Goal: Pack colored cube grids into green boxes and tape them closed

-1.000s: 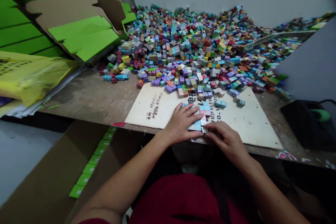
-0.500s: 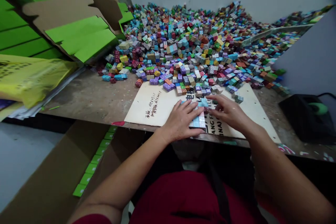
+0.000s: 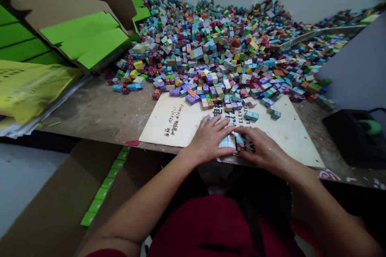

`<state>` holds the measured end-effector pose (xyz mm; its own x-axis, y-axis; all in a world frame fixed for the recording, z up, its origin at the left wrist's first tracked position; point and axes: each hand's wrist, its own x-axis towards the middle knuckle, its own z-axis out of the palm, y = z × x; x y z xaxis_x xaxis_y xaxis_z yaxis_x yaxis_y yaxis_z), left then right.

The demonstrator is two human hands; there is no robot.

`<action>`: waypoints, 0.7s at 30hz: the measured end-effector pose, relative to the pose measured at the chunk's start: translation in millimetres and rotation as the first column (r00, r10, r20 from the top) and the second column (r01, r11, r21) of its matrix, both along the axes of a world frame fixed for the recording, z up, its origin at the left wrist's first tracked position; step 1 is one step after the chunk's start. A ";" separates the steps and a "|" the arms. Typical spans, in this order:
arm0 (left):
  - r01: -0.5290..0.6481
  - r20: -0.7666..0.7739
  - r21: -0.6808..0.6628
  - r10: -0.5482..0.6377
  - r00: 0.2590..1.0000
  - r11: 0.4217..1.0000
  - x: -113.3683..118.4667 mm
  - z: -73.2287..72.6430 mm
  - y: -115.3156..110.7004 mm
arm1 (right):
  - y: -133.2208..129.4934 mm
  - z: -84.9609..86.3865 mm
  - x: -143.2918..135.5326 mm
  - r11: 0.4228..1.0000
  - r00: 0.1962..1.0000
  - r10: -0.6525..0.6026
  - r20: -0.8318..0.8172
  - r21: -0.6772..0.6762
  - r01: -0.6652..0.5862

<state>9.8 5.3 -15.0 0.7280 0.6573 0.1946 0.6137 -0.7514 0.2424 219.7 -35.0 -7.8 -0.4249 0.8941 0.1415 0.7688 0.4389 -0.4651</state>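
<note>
Small patterned paper cubes [image 3: 224, 143], mostly light blue and white, lie packed in rows on a printed cardboard sheet [image 3: 163, 128]. My left hand [image 3: 208, 136] rests over them from the left, fingers spread, hiding part of the rows. At their right edge my right hand [image 3: 259, 144] has thumb and fingers curled round blue and dark red cubes [image 3: 239, 141], which touch the rows. A short joined piece of blue cubes [image 3: 251, 116] sits just beyond my right hand, near a greyish-green piece [image 3: 274, 113].
A big heap of mixed coloured cubes [image 3: 205, 48] covers the back of the table. Green cardboard boxes [image 3: 87, 40] and a yellow plastic bag [image 3: 36, 88] stand at left. On the right is a black tape dispenser [image 3: 356, 136]. Below the table edge, an open carton holds small green boxes [image 3: 101, 193].
My right hand has come nearer to me, bringing blue and dark red cubes against the right side of the rows. The blue piece beyond it now shows. My left hand stays on the rows.
</note>
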 end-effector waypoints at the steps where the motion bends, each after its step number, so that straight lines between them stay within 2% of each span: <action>1: 0.001 0.001 0.001 -0.001 1.000 1.000 0.3 0.2 -0.1 | -1.9 -1.3 -2.2 1.000 1.000 -0.007 -0.019 -0.010 0.007; 4: 0.003 0.001 0.010 -0.003 1.000 1.000 1.3 0.5 -0.7 | -4.2 -3.6 -3.6 1.000 0.998 -0.016 -0.060 -0.022 0.014; 8: 0.000 -0.014 0.014 0.000 1.000 1.000 2.2 2.9 -1.8 | -2.3 3.4 12.1 0.991 0.985 0.086 -0.150 -0.085 -0.100; 10: -0.004 -0.024 0.011 0.004 1.000 1.000 2.4 5.6 -3.2 | 0.0 9.1 23.0 0.991 0.979 0.006 -0.203 -0.130 -0.033; 13: -0.008 -0.018 0.026 0.009 1.000 1.000 2.5 9.1 -6.3 | 1.7 12.7 29.7 0.964 0.944 -0.203 -0.259 -0.220 0.147; 18: 0.082 0.013 0.047 -0.082 0.997 0.996 3.3 6.5 -10.7 | -4.1 3.6 14.7 0.915 0.897 -0.213 -0.388 -0.402 0.043; 21: 0.082 0.028 0.060 -0.083 0.996 0.995 4.1 3.8 -12.7 | 0.1 -1.1 18.0 0.931 0.877 -0.272 -0.397 -0.339 0.135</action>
<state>13.9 -7.4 -11.2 0.7726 0.5820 0.2537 0.5421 -0.8127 0.2136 237.7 -34.9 -8.9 -0.1864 0.9824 -0.0133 0.5184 0.0868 -0.8507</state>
